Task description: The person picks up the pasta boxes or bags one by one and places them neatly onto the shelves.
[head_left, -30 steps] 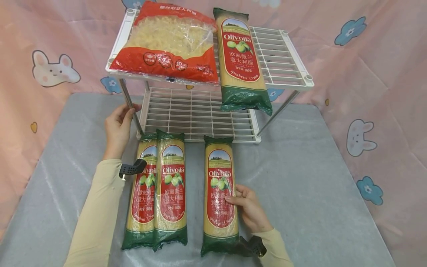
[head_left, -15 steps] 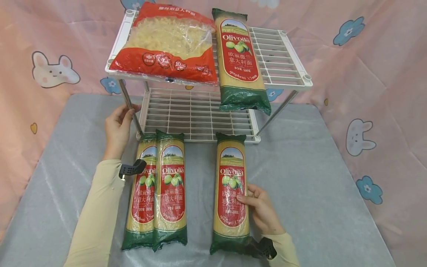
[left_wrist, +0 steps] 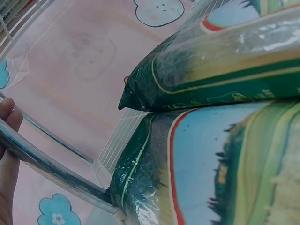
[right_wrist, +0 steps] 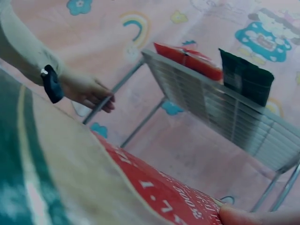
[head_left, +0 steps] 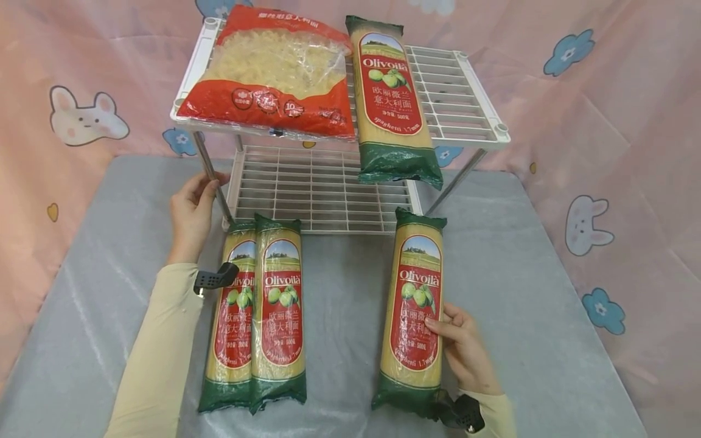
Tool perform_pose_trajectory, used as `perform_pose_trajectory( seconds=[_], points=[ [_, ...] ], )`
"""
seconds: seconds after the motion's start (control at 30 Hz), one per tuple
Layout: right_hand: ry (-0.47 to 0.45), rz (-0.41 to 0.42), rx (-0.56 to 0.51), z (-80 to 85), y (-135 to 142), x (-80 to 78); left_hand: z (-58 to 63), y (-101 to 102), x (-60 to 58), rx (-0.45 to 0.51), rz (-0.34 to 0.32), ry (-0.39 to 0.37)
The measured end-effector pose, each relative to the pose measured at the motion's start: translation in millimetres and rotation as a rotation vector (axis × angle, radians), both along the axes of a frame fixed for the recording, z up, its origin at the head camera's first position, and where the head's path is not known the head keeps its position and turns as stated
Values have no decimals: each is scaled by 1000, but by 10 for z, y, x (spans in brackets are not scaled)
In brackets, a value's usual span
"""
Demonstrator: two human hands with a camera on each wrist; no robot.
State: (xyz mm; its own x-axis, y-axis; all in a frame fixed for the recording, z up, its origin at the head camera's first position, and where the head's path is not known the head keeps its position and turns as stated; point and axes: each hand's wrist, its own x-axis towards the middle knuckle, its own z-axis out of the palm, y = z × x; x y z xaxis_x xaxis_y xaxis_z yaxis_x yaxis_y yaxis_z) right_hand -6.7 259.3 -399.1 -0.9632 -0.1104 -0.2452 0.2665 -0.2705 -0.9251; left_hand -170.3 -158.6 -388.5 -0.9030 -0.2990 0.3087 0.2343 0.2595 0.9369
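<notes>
My right hand (head_left: 465, 347) grips a spaghetti pack (head_left: 414, 304) by its right side, the thumb lying across its red label. In the right wrist view that pack fills the lower left, with the thumb (right_wrist: 239, 216) at the bottom edge. My left hand (head_left: 191, 213) holds the front left metal post (head_left: 210, 173) of the white two-tier rack (head_left: 471, 97); in the left wrist view its fingers (left_wrist: 10, 117) curl about the post. Two more spaghetti packs (head_left: 279, 316) lie side by side on the grey cloth, the right one overlapping the left.
On the rack's top shelf lie a red bag of spiral pasta (head_left: 274, 67) and another spaghetti pack (head_left: 391, 97), whose lower end juts over the front edge. The lower shelf (head_left: 323, 182) sits close to the grey table cloth (head_left: 520, 274). A pink patterned curtain (head_left: 630, 121) hangs behind.
My right hand has carried its spaghetti pack to the right, away from the other two, and the pack now leans slightly. My left hand stays on the post.
</notes>
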Motion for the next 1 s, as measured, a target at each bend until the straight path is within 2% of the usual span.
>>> perform_pose_trajectory(
  seconds=[0.17, 0.47, 0.73, 1.0],
  points=[
    [12, -53, 17, 65, 173, 34, 6, 1, 13, -1, 1, 2],
    [56, -77, -61, 228, 425, 58, 9, 2, 21, -3, -4, 1],
    [97, -89, -119, 451, 612, 27, 5, 12, 24, -13, 3, -14],
    [175, -88, -237, 714, 762, -72, 9, 5, 27, -17, 4, -16]
  ],
)
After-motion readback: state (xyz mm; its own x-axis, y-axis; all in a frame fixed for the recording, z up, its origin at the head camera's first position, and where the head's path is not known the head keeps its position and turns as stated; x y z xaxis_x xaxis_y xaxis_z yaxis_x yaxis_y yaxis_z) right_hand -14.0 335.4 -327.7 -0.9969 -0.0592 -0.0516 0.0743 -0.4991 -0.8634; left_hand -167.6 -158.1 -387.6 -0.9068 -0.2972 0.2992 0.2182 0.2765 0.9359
